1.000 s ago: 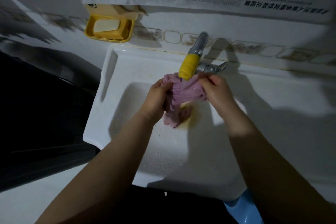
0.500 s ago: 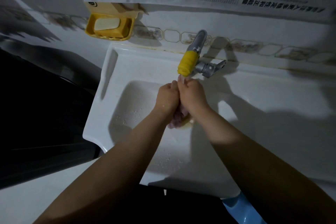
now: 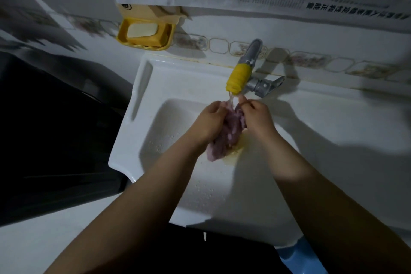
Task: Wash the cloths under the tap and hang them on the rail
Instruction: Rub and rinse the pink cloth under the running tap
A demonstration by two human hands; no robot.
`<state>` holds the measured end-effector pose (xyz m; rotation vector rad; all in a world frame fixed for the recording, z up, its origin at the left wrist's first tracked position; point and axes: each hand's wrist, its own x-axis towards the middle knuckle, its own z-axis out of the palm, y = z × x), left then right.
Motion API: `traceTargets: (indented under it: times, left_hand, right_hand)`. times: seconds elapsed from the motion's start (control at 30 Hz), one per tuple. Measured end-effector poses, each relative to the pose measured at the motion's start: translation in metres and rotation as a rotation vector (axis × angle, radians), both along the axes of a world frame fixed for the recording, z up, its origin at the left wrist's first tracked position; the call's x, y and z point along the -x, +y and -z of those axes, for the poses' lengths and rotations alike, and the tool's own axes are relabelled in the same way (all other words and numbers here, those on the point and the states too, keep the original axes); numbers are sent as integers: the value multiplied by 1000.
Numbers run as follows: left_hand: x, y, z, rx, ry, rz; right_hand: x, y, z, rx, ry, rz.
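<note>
While water runs from the tap (image 3: 238, 78), the left hand (image 3: 210, 121) and right hand (image 3: 255, 115) squeeze the cloth (image 3: 230, 132) over the sink (image 3: 142, 100) (soft, sodden, likely heavy; best gripped bunched).

From my view the white ceramic sink basin (image 3: 169, 131) has open room on its left half and along the near slope, wet with droplets but bare. The middle is taken up: my left hand (image 3: 209, 120) and right hand (image 3: 255, 115) close around the bunched pink cloth (image 3: 229, 133), just beneath the metal tap with a yellow wrapped spout (image 3: 239, 78). The tap overhangs the back of the basin, so passage from behind is blocked there. On the wall to the left, the yellow plastic soap dish (image 3: 145, 33) juts out above the sink's back corner. The flat white ledge (image 3: 333, 122) right of the basin lies free.
</note>
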<state>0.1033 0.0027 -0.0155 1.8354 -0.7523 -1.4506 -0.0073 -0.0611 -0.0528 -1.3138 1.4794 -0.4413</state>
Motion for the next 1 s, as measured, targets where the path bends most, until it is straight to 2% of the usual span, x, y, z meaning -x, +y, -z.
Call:
traceTargets:
  times: [0.07,0.17,0.23,0.37,0.47,0.53,0.63,0.7,0.77,0.9,0.97,1.0]
  left_hand:
    - [-6,4,1,57,-91,52]
    - [-10,15,10,153,-145,116]
    - [-12,19,16,161,-46,34]
    - [-19,22,23,36,285,-194]
    - [-22,24,22,-46,459,-91]
    - [-22,22,23,-48,394,-63]
    - [-22,19,26,83,212,-90]
    - [-24,17,26,146,217,-152]
    - [-22,17,22,157,260,-184]
    - [-16,14,17,153,191,46]
    - [-15,15,18,194,113,116]
    - [-15,16,17,225,83,76]
  right_hand:
    - [-1,5,-10,-173,-28,-22]
    - [6,5,-16,-208,66,-314]
    - [10,4,-17,-148,56,-396]
    - [10,-1,-14,42,141,-416]
    - [9,-2,-22,99,27,-388]
    - [9,-2,-29,162,-4,-390]
    - [10,-4,-27,244,18,-378]
    - [12,-5,-28,268,74,-311]
    - [13,-3,-26,235,-31,-267]
    - [9,3,-25,141,-254,-312]
    - [10,1,-26,213,-203,-337]
    - [12,0,-29,272,-125,-358]
